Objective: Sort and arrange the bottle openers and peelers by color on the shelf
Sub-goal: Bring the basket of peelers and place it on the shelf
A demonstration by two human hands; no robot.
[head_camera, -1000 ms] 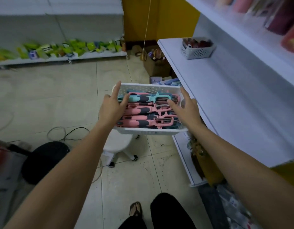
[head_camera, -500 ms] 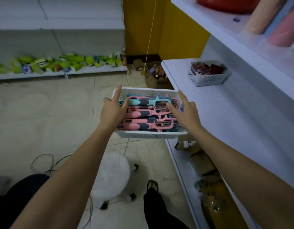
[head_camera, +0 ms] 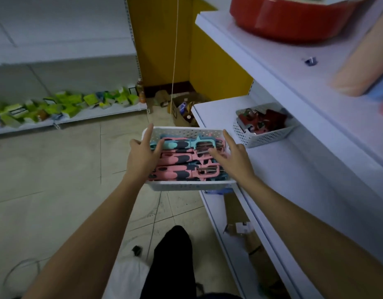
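Both arms reach forward, left hand [head_camera: 143, 159] and right hand [head_camera: 234, 157] gripping with index fingers [head_camera: 149, 133] raised

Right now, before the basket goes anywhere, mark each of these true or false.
1. Both hands grip the white basket of peelers: left hand, right hand. True.
2. The basket already rests on the shelf. False: it is held in front of the shelf edge, above the floor.
3. The peelers are pink and teal. True.
4. The small basket on the shelf holds green items. False: they are red.
5. A red container sits on the upper shelf. True.
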